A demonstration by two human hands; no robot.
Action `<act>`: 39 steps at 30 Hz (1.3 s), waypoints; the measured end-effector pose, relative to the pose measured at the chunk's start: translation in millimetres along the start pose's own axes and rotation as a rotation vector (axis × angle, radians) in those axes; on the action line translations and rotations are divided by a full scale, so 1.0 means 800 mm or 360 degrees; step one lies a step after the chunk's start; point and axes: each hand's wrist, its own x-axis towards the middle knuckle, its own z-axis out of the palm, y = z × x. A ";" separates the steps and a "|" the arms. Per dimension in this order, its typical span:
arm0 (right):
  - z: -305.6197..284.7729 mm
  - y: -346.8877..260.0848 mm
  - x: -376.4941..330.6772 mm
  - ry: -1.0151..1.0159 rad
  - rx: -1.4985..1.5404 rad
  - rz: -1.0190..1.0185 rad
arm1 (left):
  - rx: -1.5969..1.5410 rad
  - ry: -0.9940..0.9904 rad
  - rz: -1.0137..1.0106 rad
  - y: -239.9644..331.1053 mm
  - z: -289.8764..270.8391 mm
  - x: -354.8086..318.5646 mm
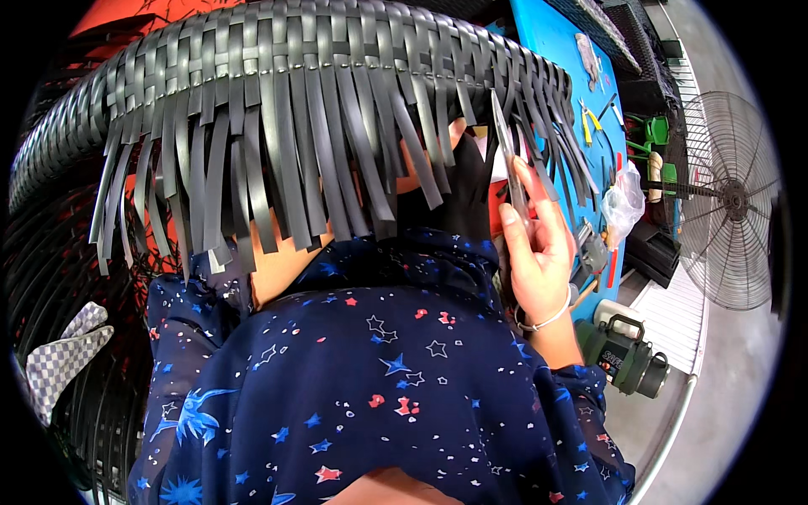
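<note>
One hand, the right hand (545, 252), grips a slim metal tool (507, 143) at the woven band (295, 42).
The tool's tip sits by the band's lower edge, among hanging dark strips (290, 151). They mostly hide the left hand (456, 133); its grip I cannot tell. Rightward, a blue table (551, 38) bears a yellow-handled tool (587, 124) and a clear bag (623, 206); beyond, a wire fan (734, 244) and grey floor (745, 387).
</note>
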 end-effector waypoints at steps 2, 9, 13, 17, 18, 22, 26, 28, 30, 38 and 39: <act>-0.004 -0.007 0.002 -0.0074 -0.0143 0.0032 | 0.0008 0.0015 0.0009 0.000 0.006 0.002; 0.031 0.046 0.019 0.0218 -0.0259 -0.0348 | 0.0069 0.0034 0.0068 0.001 0.013 0.004; 0.070 0.107 0.038 0.0336 0.0023 -0.0524 | 0.0085 0.0018 0.0093 0.001 0.019 0.004; 0.071 0.070 0.040 0.0575 0.0781 -0.0242 | 0.0113 0.0028 0.0104 -0.001 0.015 0.005; 0.052 0.045 0.048 0.0725 0.1169 -0.0236 | 0.0126 0.0027 0.0115 -0.001 0.015 0.004; -0.036 -0.006 0.054 0.0126 0.1333 -0.0652 | 0.0096 0.0035 0.0122 -0.003 0.019 0.009; -0.008 -0.003 0.006 0.0256 0.0100 -0.0290 | 0.0125 0.0031 0.0140 -0.005 0.022 0.007; -0.012 -0.005 -0.009 0.0061 -0.0024 -0.0135 | 0.0126 0.0019 0.0156 -0.006 0.024 0.009; -0.023 -0.007 -0.012 -0.0070 -0.0289 -0.0259 | 0.0141 0.0017 0.0158 -0.005 0.025 0.009; -0.045 -0.016 -0.015 -0.0230 -0.0508 -0.0078 | 0.0197 0.0016 0.0176 -0.010 0.024 0.007; -0.047 -0.016 -0.015 -0.0238 -0.0485 -0.0070 | 0.0201 0.0014 0.0178 -0.010 0.025 0.007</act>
